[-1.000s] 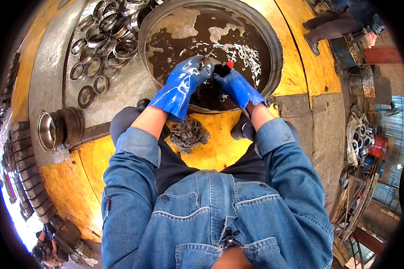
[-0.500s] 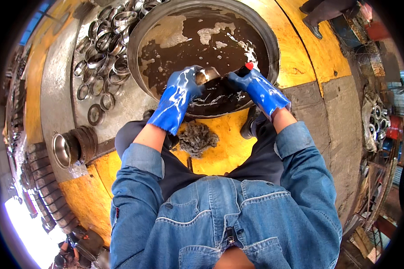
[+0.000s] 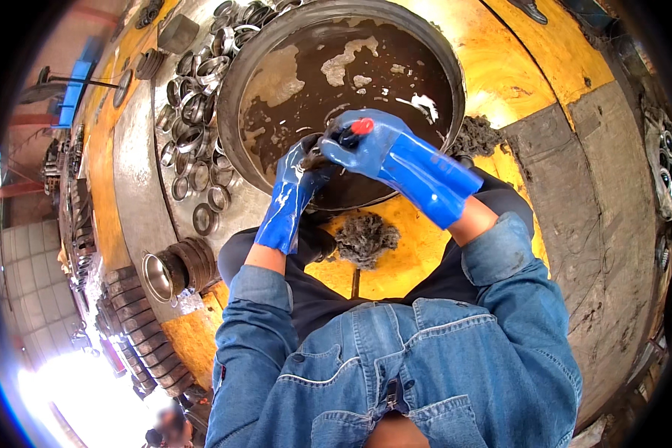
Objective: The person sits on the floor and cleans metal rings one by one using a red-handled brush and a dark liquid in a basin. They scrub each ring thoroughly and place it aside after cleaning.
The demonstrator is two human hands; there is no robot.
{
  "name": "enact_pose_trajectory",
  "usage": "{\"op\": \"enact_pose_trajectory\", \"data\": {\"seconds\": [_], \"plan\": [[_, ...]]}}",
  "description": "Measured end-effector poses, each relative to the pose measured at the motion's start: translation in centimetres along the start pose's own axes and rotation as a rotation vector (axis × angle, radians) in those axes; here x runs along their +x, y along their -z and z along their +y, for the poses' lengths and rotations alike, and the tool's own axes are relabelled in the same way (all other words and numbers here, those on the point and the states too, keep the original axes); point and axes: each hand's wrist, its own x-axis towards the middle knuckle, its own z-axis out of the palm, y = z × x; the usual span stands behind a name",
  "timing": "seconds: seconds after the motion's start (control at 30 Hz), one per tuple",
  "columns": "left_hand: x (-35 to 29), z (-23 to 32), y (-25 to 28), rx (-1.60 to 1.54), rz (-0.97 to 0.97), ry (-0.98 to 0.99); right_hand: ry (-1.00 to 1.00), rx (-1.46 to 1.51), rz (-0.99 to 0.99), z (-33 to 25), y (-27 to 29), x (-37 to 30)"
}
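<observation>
Metal rings (image 3: 193, 140) lie on the floor plate (image 3: 235, 216), left of the basin (image 3: 229, 142), which holds liquid (image 3: 306, 104). One fibre wad (image 3: 366, 240) lies before the basin's near rim; another wad (image 3: 479, 137) lies beside its right edge.

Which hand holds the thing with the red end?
The right hand: the red end sticks out of its grip. The left hand shows no red.

Blue gloves (image 3: 418, 170), red-and-black handle (image 3: 359, 128)

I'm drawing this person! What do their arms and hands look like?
Long, shiny blue gloves cover the left hand and right hand, with whitish streaks on the left glove. The blue denim sleeves are rolled up into wide, paler cuffs, leaving a little bare forearm showing.
</observation>
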Motion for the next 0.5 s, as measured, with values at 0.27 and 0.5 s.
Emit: {"op": "enact_pose_trajectory", "data": {"seconds": [0.27,0.5], "plan": [[0.4,-0.1,0.1,-0.047,-0.025,0.139,-0.589,-0.063,-0.077,7.0,2.9,1.0],[0.8,0.3,0.3,0.063,-0.079,0.179,-0.064,0.022,-0.02,1.9,-0.3,1.0]]}}
